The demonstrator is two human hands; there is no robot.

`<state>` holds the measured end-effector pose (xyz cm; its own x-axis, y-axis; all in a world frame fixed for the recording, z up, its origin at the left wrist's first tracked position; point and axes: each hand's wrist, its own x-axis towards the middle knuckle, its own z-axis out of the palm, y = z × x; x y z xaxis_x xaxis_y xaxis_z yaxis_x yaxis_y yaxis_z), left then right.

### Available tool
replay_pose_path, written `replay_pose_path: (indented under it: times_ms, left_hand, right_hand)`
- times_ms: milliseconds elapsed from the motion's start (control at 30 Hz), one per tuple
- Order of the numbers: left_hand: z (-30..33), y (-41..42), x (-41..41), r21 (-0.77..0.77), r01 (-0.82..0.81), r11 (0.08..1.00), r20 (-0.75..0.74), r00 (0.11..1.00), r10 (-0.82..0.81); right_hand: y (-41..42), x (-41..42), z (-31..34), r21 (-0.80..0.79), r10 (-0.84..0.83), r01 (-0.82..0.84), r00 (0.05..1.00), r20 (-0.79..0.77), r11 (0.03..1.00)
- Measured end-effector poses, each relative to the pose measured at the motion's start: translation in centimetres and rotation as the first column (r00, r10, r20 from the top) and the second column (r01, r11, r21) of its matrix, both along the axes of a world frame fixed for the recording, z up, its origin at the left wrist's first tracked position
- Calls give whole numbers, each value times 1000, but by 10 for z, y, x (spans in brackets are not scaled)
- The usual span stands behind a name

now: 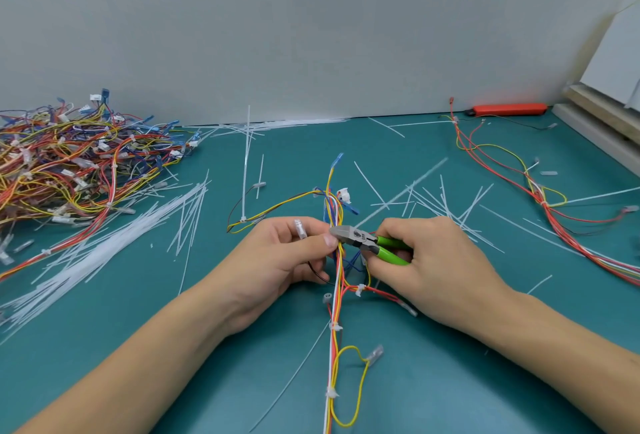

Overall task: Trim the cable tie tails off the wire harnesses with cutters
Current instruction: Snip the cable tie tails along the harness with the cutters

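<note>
**One harness under the cutters, many more heaped at the left**

Many finished or waiting wire harnesses (69, 163) lie in a tangled heap at the far left of the green mat (450, 381), with a sheaf of loose white cable ties (114, 243) spread just beside them.

Nearer the middle, the left hand (277, 260) pinches the wire harness in work (335, 295) between thumb and curled fingers, close to the tie being trimmed. This bundle of thin red, yellow, white and blue wires looks light and limp; it will sag and twist unless held right next to the tie, so that grip seems well placed. The nylon tails are springy and slippery, and a cut piece will probably fly.

The flush cutters (360, 241) meet the bundle at the left thumb, their jaws looking nearly closed. The right hand (426, 260) wraps around the green handles. A small dark mark sits on the cutter head, too small to read.

To the right, trimmed tie tails (446, 205) litter the mat, and another harness (540, 191) trails toward the edge. An orange tool (507, 109) lies by the wall; no writing shows on it.
</note>
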<state>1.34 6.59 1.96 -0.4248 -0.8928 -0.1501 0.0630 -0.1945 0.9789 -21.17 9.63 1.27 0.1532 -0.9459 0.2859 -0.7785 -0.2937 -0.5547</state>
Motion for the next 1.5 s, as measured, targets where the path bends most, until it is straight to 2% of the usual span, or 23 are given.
replay_pose_path:
  times_ms: [267,433,1267,1367,1500]
  left_hand:
    - [2,2,-1,-5,20,1000,-1,1000,-20]
    - [0,2,0,-9,20,1000,17,1000,-20]
    - [3,5,0,-26,41,999,29,999,-41]
    - [4,5,-1,-26,35,999,29,999,-34]
    - [3,4,-2,-13,8,1000,31,999,-8]
  right_hand:
    - [3,1,-1,-31,26,-25,999,41,999]
    - [1,0,3,-21,70,-70,997,-8,997]
    - [2,2,-1,-32,0,-1,1000,-31,1000]
    - [2,2,0,-28,26,-25,1000,4,999]
    - [1,0,2,-51,61,-63,998,-35,997]
